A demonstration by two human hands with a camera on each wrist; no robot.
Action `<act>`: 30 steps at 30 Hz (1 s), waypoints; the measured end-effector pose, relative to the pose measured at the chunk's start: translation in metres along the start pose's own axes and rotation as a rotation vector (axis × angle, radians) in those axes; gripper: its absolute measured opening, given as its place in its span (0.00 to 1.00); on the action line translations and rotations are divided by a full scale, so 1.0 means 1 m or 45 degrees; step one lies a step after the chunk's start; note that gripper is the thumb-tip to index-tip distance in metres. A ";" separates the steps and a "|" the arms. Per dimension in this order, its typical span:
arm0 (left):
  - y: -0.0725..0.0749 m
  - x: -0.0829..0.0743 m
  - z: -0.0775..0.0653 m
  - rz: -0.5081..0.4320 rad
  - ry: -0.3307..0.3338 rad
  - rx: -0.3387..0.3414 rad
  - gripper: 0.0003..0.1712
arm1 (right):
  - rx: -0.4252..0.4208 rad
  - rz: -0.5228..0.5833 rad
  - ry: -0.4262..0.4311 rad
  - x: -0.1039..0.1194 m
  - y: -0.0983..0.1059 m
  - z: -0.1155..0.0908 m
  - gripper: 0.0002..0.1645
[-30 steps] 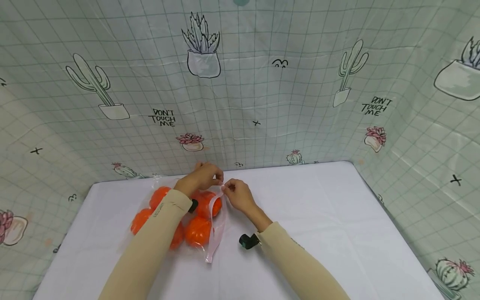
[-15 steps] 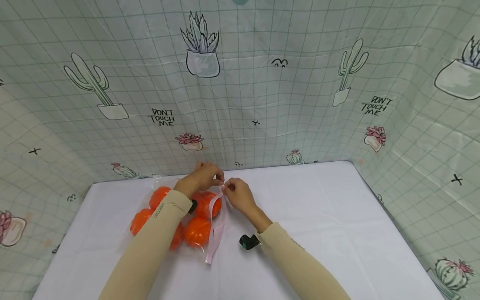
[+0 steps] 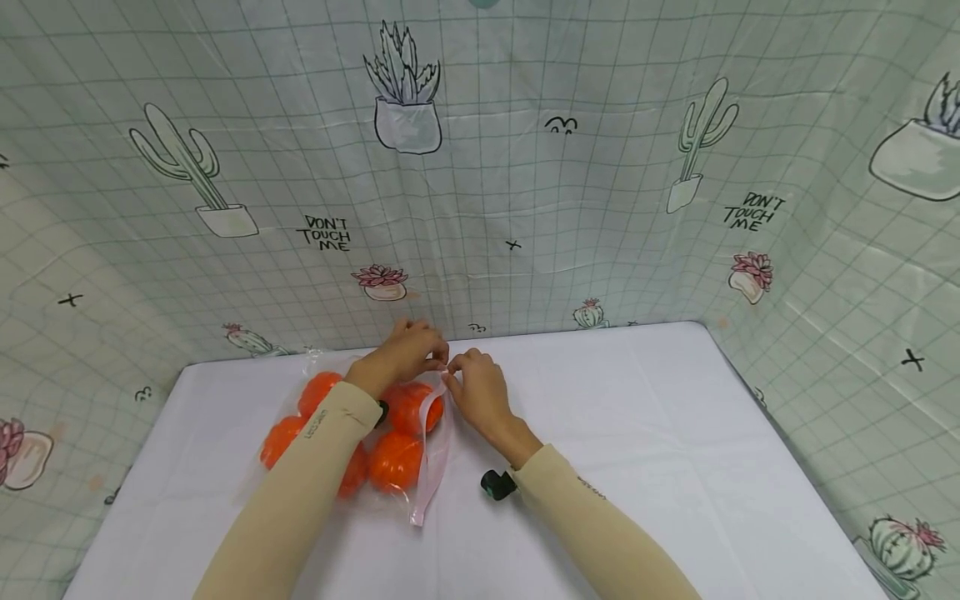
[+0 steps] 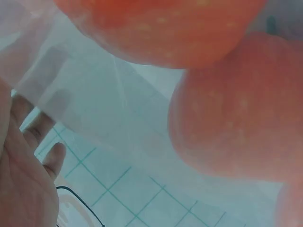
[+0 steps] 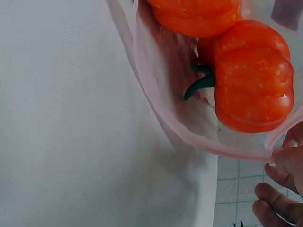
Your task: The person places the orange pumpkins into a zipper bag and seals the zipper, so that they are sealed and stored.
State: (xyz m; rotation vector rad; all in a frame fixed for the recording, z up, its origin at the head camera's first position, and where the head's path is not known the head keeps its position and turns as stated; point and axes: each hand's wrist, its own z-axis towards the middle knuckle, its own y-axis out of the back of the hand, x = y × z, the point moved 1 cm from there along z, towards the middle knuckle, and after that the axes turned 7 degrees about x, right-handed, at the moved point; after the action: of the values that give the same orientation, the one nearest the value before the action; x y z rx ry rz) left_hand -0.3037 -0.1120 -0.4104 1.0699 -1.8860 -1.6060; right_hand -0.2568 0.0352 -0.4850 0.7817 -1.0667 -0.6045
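Note:
A clear zip bag (image 3: 425, 500) with a pink strip along its mouth lies on the left half of the table, holding several orange pumpkins (image 3: 396, 461). Green stems show on a pumpkin (image 5: 255, 80) in the right wrist view, where the pink strip (image 5: 175, 125) curves apart from its other side. At the mouth's far corner, my left hand (image 3: 411, 350) pinches the strip. My right hand (image 3: 482, 393) pinches the same corner just beside it. In the left wrist view, some fingers of the left hand (image 4: 28, 175) are seen through the plastic, beside blurred pumpkins (image 4: 232, 109).
A white cloth covers the table (image 3: 615, 433). Behind it and at both sides hangs a grid-patterned curtain (image 3: 480, 192) with printed cacti. A small black camera (image 3: 495, 485) sits on the right wrist. My left sleeve (image 3: 300, 483) hides part of the bag.
The right hand's fingers have shifted slightly at the corner, and its wrist has turned a little. The left hand, bag and pumpkins stay nearly in place.

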 end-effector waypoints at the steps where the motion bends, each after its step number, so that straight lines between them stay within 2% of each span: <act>1: 0.000 0.000 0.000 0.006 -0.003 0.001 0.05 | -0.007 -0.015 0.005 0.000 0.000 0.000 0.06; 8: -0.001 0.000 -0.001 0.014 -0.004 -0.002 0.05 | -0.009 -0.071 0.003 -0.001 -0.002 0.001 0.06; 11: -0.001 0.001 -0.001 0.038 -0.017 -0.010 0.05 | 0.007 -0.050 -0.006 -0.001 -0.002 0.001 0.06; 18: 0.000 0.001 -0.003 0.136 -0.059 -0.069 0.04 | 0.024 -0.002 0.002 0.004 0.003 0.000 0.06; 30: -0.001 0.005 -0.004 0.249 -0.081 -0.150 0.03 | 0.092 0.010 -0.048 0.008 0.004 -0.001 0.07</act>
State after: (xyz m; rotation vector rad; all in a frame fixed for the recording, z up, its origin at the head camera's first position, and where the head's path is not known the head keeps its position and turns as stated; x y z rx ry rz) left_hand -0.3031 -0.1183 -0.4110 0.7694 -1.8470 -1.6322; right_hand -0.2530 0.0319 -0.4777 0.8312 -1.1305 -0.5787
